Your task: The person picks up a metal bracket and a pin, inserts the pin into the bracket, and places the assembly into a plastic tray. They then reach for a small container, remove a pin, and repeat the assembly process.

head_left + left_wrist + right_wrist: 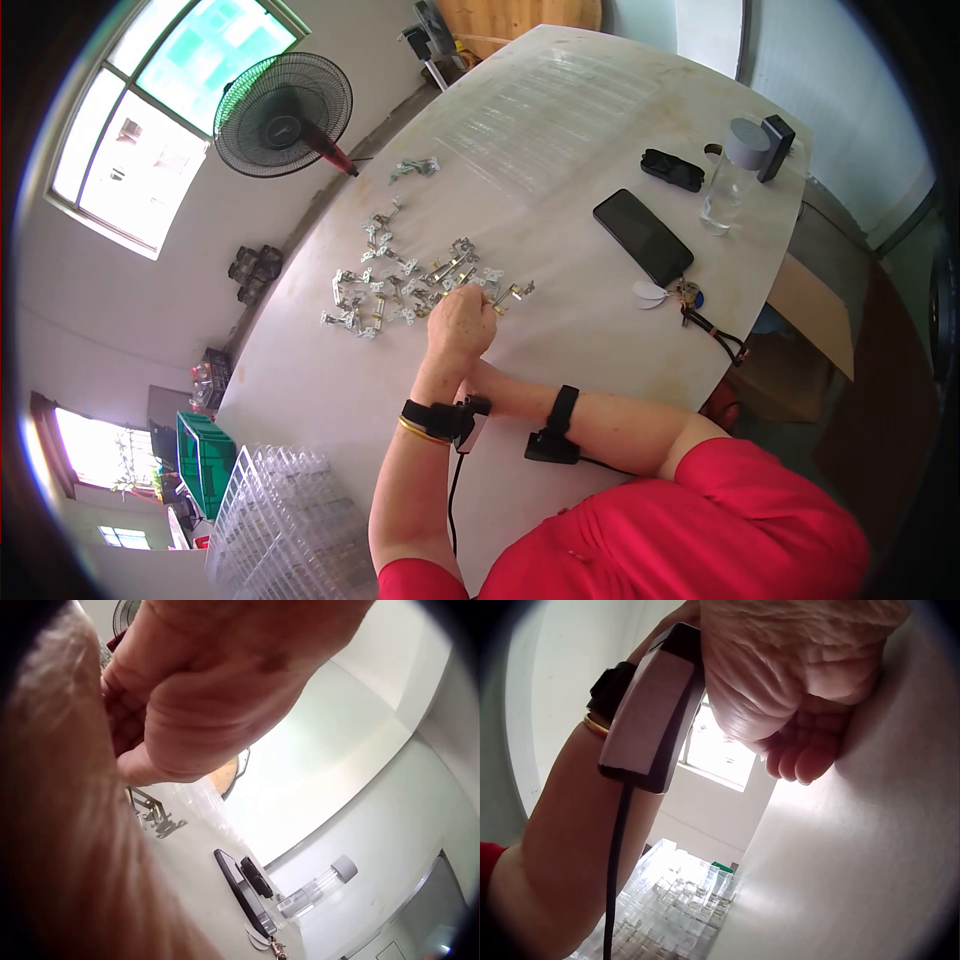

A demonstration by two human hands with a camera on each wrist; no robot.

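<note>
Curled fingers are hiding the inside of the left hand, so whether it is pinching a part cannot be told, as a person in a red shirt is working at a white bench. Metal brackets are lying in a loose cluster between that hand and the bench's left edge, with one bracket sitting just beside the hand, on the side toward the right edge. The right hand is crossing beneath the left wrist, its visible fingers bending toward the palm; whatever it may be gripping is hidden. Clear plastic trays are lying toward the far edge. A phone is resting nearer the right edge, and a bottle is standing near the far right corner.
</note>
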